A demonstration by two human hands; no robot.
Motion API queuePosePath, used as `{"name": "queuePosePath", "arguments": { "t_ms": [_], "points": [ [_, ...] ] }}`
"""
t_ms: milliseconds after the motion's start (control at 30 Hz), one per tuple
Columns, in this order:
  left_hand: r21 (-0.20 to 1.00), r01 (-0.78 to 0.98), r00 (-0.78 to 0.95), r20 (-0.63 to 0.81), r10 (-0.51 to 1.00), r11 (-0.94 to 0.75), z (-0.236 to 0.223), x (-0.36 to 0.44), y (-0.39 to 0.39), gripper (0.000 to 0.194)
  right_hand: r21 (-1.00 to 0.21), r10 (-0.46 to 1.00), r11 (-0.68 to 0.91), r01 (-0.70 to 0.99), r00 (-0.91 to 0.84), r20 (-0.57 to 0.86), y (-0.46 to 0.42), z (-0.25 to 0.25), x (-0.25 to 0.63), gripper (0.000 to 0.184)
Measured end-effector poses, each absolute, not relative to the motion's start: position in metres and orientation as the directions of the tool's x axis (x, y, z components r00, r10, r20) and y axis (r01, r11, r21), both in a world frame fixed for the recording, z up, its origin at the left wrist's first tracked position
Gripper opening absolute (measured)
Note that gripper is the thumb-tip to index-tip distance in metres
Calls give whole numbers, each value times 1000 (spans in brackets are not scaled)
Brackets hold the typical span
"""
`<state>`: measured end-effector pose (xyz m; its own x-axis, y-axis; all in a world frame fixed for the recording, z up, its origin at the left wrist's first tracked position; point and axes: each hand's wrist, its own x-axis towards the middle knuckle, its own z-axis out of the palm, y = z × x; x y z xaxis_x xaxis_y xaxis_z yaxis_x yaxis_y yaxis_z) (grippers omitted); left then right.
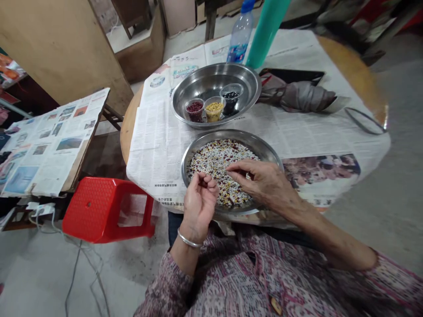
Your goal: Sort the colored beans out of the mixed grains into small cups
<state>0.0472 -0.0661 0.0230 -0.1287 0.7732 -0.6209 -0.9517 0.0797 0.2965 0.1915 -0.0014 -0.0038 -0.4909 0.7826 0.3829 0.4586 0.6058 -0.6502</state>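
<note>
A shallow steel tray (275,152) in front of me holds a spread of mixed white, yellow, dark red and black grains and beans (221,154). My left hand (200,200) is over its near left rim, palm up with the fingers curled in; what they hold, if anything, is hidden. Above the right part of the grains, my right hand (264,180) has thumb and index finger close together, with anything between them too small to see. Behind stands a larger steel basin (201,83) with clear cups of red beans (195,110), yellow grains (214,111) and black beans (231,100).
Newspaper (148,145) covers the round table. Beyond the basin stand a water bottle (240,35) and a tall green container (267,33). A grey cloth bundle (297,94) lies at right. A red stool (95,209) and a second newspaper-covered table (49,141) are at left.
</note>
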Motion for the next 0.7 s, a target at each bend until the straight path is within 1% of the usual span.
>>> {"name": "queuePosePath", "arguments": {
  "t_ms": [100, 200, 300, 433, 700],
  "points": [
    [310, -949, -143, -591, 794, 60, 25, 44, -67, 40, -503, 720, 685, 527, -598, 352, -4, -18, 192, 16],
    [329, -942, -144, -578, 803, 67, 25, 44, -69, 39, -332, 636, 768, 547, -715, 292, -8, -26, 189, 17],
    [343, -937, -150, -567, 810, 67, 23, 43, -70, 38, -227, 580, 813, 536, -780, 234, -9, -30, 186, 18],
    [355, -932, -149, -558, 817, 73, 20, 43, -71, 37, -170, 565, 825, 539, -797, 214, -8, -31, 185, 18],
    [366, -926, -147, -567, 811, 89, 20, 44, -71, 36, -110, 523, 852, 511, -826, 212, -9, -21, 180, 16]
  ]
}}
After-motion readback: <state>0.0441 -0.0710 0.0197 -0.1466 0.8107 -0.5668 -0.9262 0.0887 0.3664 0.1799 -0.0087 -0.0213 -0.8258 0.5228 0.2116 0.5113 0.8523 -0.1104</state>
